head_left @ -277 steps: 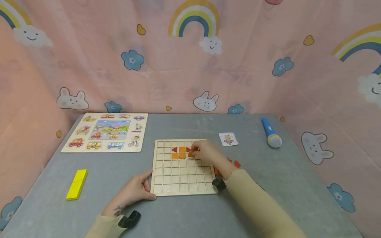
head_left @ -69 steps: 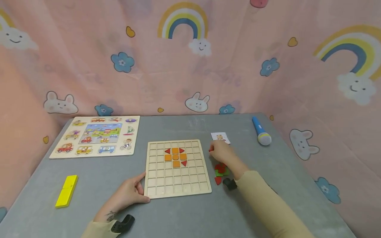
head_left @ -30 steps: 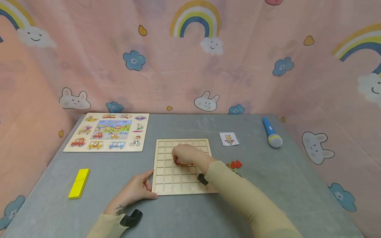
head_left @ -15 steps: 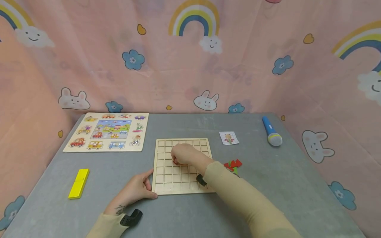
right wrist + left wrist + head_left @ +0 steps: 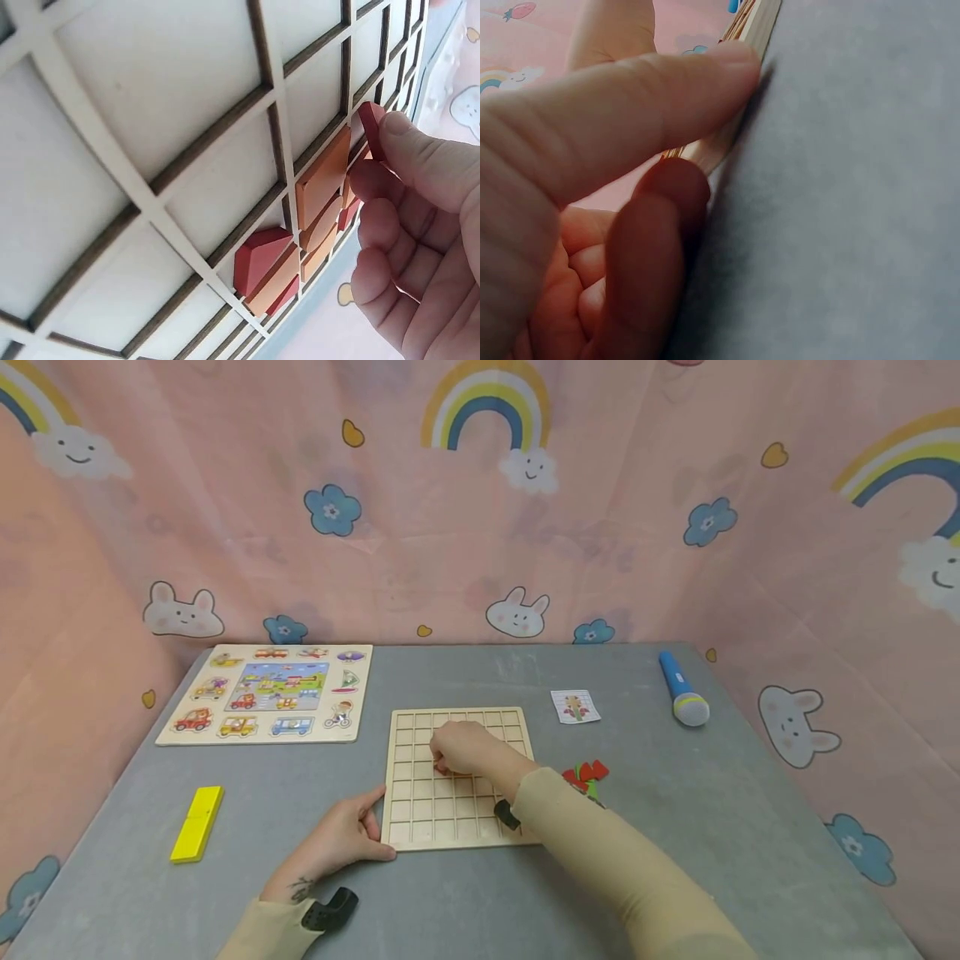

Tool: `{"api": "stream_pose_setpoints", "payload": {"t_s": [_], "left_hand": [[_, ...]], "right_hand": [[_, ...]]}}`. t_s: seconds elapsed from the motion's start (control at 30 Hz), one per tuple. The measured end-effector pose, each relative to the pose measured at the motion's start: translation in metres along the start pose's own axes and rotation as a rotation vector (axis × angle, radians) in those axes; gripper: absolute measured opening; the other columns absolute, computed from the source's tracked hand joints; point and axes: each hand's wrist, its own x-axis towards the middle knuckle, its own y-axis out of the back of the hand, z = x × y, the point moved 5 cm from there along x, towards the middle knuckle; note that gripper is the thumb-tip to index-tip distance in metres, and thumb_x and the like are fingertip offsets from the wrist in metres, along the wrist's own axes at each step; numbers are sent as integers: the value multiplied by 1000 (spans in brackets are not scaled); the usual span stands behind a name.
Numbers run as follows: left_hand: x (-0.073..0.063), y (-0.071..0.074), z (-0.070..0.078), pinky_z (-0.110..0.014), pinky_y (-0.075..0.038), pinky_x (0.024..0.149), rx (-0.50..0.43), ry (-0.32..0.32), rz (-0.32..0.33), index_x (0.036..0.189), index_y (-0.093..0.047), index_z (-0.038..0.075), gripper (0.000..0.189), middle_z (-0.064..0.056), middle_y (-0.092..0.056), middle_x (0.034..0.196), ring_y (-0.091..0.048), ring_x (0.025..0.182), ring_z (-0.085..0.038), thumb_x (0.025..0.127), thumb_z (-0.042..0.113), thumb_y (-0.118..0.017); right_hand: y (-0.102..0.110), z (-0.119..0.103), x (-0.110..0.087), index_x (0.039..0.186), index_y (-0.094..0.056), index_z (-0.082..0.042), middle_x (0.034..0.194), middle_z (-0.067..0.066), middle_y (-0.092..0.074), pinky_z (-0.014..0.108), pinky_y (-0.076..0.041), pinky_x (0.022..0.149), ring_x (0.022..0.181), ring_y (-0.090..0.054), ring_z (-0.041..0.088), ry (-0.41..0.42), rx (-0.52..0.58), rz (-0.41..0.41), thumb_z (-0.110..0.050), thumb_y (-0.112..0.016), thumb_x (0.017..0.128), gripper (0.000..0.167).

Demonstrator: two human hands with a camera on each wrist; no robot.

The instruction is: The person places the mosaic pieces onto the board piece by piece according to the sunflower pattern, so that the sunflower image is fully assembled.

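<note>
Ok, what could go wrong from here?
The right hand pinches a flat red piece, apparently tilted, over the pale wooden grid board beside an orange square tile; it might seat crooked or nudge that tile.

In the head view, the beige right sleeve appears right beside the loose flat red and green pieces; it could scatter them.

Board (image 5: 432, 832) on the desk (image 5: 450, 902) here
Puzzle (image 5: 279, 683) back left of it, loose pieces (image 5: 587, 772) just right, card (image 5: 576, 707) behind those, microphone (image 5: 683, 689) over at far right.

Right hand (image 5: 468, 749): has moved left, over pale wooden grid board (image 5: 422, 812) | flat red angular piece (image 5: 373, 129): brought there also
</note>
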Motion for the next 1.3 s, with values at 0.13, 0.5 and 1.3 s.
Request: {"api": "stream_pose_setpoints", "payload": {"t_s": [0.13, 0.5, 1.3], "left_hand": [[0, 0, 0, -23, -36, 44, 1, 2, 0, 141, -31, -6, 101, -3, -53, 64, -44, 50, -10, 56, 5, -84], [1, -3, -1, -23, -35, 45, -13, 20, -1, 142, -31, -4, 103, -4, -53, 65, -44, 52, -11, 56, 7, -86], [0, 1, -1, -23, -34, 44, -12, 9, 2, 142, -30, -5, 102, -4, -52, 65, -43, 50, -11, 57, 7, -86]], "right_hand": [[-1, 1, -1, 67, -65, -20, 68, -8, -58, 24, -37, 58, 57, -45, 8, -1, 15, 10, -23, -65, 86, 20], [27, 38, -38, 89, -71, -8, 82, 1, -66, 28, -44, 66, 69, -55, 13, -33, 285, 178, -14, -60, 89, 13], [-30, 142, -148, 101, -66, -1, 91, 7, -58, 39, -47, 77, 79, -51, 20, -387, 215, -22, -1, -63, 76, 25]]}}
